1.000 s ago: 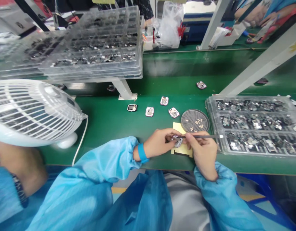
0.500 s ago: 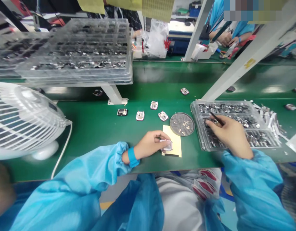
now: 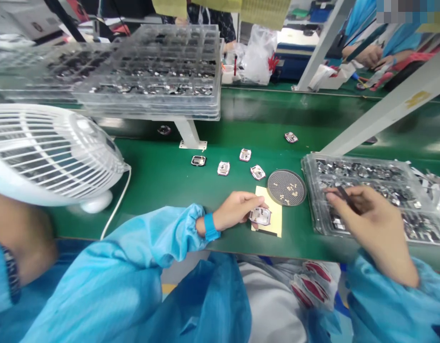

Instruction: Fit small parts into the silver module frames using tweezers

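Note:
My left hand [image 3: 237, 209] is closed on a silvery watch case [image 3: 261, 216], its thumb and fingers at the case's upper and left rim. The case is over a yellow paper [image 3: 276, 221] near the table's front edge. My right hand [image 3: 375, 226] is closed round a dark, slim tool that looks like tweezers [image 3: 346, 197]. It hovers over the clear parts tray [image 3: 313, 212], which is filled with small shiny metal pieces. The tool's tip is hidden by the fingers. A round grey perforated dish [image 3: 276, 186] with several tiny pieces sits between my hands.
Several watch cases [image 3: 223, 168] lie on the green table [image 3: 163, 186]. At left stands a white fan [image 3: 55, 152] with its cord. Stacked clear trays [image 3: 148, 105] rest on a raised shelf. A slanted metal post [image 3: 377, 116] rises behind the right tray. Co-workers' hands [image 3: 372, 57] show across the bench.
The whole view has swung left. My left hand has tilted the watch case, so more of its inside shows. My right hand has drawn slightly nearer to me over the tray, still gripping the tool.

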Demonstrator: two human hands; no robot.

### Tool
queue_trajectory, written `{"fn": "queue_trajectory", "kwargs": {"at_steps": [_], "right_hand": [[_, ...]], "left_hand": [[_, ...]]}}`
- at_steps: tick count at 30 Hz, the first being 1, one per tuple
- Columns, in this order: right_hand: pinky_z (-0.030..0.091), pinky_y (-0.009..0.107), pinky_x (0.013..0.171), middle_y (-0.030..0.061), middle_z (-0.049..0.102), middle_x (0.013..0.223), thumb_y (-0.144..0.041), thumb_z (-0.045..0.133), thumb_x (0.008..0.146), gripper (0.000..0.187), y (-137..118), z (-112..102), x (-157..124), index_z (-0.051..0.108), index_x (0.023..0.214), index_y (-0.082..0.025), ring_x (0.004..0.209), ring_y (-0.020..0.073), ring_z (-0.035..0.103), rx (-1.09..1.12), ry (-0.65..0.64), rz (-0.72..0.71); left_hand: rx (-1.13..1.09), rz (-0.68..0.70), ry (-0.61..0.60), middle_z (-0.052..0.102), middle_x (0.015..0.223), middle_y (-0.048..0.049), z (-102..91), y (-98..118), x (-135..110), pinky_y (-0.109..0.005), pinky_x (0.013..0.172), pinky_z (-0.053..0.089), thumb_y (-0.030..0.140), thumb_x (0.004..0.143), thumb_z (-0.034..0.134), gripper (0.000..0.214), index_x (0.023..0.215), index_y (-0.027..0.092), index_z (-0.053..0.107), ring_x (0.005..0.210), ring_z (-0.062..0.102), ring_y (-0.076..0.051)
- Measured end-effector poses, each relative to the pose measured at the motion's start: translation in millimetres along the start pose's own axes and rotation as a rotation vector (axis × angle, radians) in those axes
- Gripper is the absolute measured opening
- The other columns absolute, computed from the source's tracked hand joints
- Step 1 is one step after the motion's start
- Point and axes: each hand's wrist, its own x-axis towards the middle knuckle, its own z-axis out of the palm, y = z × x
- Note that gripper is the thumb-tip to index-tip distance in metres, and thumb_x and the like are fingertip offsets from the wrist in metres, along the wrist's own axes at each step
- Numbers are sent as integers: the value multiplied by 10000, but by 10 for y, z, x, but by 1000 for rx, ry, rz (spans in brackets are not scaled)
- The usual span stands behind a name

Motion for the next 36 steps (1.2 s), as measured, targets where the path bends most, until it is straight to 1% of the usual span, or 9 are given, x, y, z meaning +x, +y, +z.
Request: {"fn": "queue_trajectory", "kwargs": {"at_steps": [3,7,12,15,20,25,30,34,36], "right_hand": [[513,262,650,31,732,854,-437,761,796,287,-240,151,-269,618,920,-221,748,176,681,258,-195,-10],[385,235,479,-7,609,633,-425,765,796,252,-380,412,-479,682,845,-191,529,119,518,232,-308,-13],[495,251,703,41,703,918,-426,700,869,252,-347,654,-523,739,942,-188,831,177,649,413,-519,-8],[457,245,655,25,678,787,-460,673,882,297,-330,685,-504,726,821,-174,737,159,616,382,-592,5],[345,247,567,5,571,613,-536,634,884,442,-338,654,-466,633,663,-153,610,127,498,298,-598,21],[325,242,553,-2,535,618,-557,606,893,449,-322,687,-446,639,706,-150,606,120,469,319,-652,50],[330,241,560,-1,517,646,-556,617,887,430,-303,717,-455,659,759,-147,625,121,458,337,-649,67],[417,242,622,17,615,768,-488,703,849,336,-289,739,-491,669,938,-166,704,141,549,438,-521,110],[440,238,634,15,620,810,-445,738,832,349,-271,759,-514,648,1045,-184,720,139,567,517,-419,131]], "left_hand": [[15,21,12,710,735,-94,8,11,-14,-182,402,255,517,910,583,489,1037,68,730,527,655,-119],[56,59,63,724,835,-106,3,19,-27,-197,437,281,459,900,600,455,1107,72,719,568,633,-112],[149,151,117,736,896,-76,2,29,-76,-201,524,378,333,905,595,339,1112,102,733,585,560,-82],[186,204,97,744,1037,-84,8,27,-107,-226,713,496,263,908,591,312,1150,115,721,796,651,-132],[233,241,51,726,1130,-103,6,-1,-114,-302,904,513,254,925,574,334,1199,108,698,989,658,-188],[299,262,32,719,1118,-102,7,-7,-120,-268,766,502,255,909,600,364,1238,126,689,883,642,-170],[340,260,56,734,861,-67,27,-50,-109,-219,599,454,352,904,651,315,1113,139,752,656,582,-114],[150,212,39,751,966,-101,25,-115,-65,-239,723,544,341,875,695,303,1058,106,745,800,681,-155],[107,180,36,753,923,-102,21,-131,-51,-240,692,559,352,862,709,317,1046,96,738,775,695,-160]]}}
